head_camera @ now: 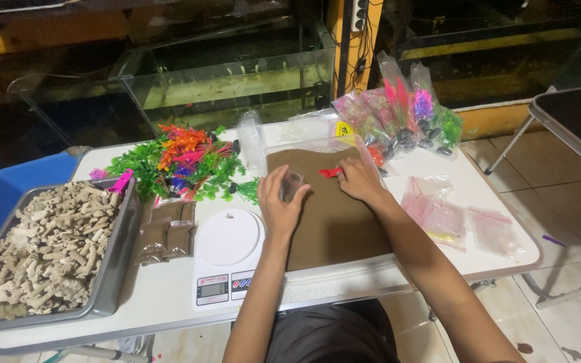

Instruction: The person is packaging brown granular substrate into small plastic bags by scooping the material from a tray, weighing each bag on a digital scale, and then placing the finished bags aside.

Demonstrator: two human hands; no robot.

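Scooping step: left hand [278,205] is gripping a small clear plastic bag [292,185] over the brown sand tray [334,225]. Right hand [360,179], at two o'clock, is pinching a small red scoop [329,173]; next, filling likely needs the bag's mouth held open.

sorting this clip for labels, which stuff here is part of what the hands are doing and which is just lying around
In use:
left hand holding a small clear cup
right hand on a red scoop
brown sand

Lying about:
scale
tray of pale rubble
plastic plants
bagged plants
empty zip bags
brown packets
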